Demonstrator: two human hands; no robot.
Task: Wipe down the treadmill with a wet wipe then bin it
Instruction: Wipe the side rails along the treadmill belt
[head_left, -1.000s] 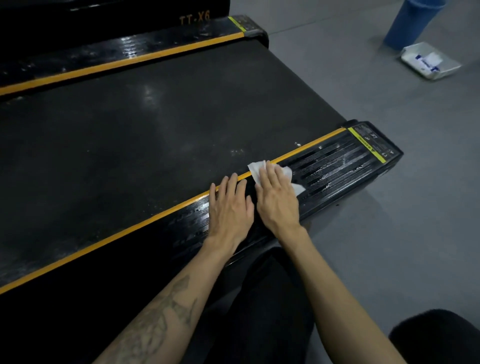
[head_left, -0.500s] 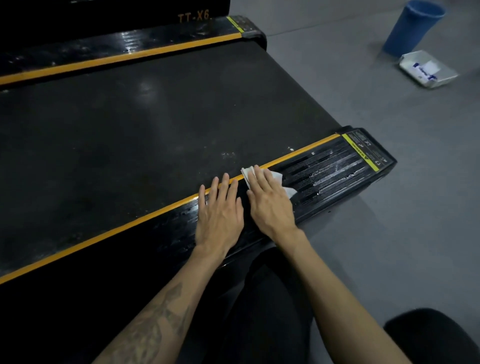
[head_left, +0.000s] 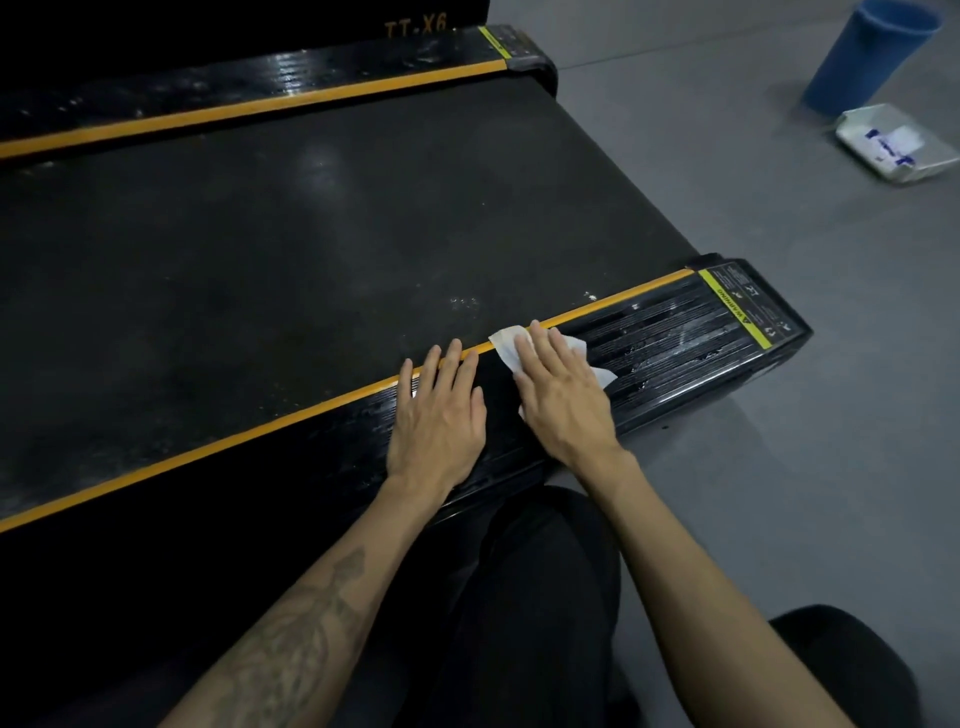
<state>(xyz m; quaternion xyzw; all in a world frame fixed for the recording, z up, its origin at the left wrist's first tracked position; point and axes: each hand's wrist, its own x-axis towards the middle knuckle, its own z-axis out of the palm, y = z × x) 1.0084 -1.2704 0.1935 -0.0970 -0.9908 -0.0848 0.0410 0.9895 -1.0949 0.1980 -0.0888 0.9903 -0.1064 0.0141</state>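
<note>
The black treadmill (head_left: 311, 234) fills the left and middle of the head view, with orange-striped side rails. On the near rail (head_left: 675, 338) lies a white wet wipe (head_left: 506, 343), mostly covered by my right hand (head_left: 563, 400), which presses it flat with straight fingers. My left hand (head_left: 439, 421) rests flat on the same rail just left of it, fingers straight, holding nothing. Wet streaks show on the rail to the right of the wipe. A blue bin (head_left: 867, 57) stands on the floor at the far right.
A white wipe packet (head_left: 898, 143) with blue print lies on the grey floor (head_left: 779, 467) in front of the bin. My dark-clothed knees are at the bottom of the view, close to the rail's edge.
My right hand has slid the wipe a little leftward along the rail, away from the rail's end. My left hand has shifted left with it.
</note>
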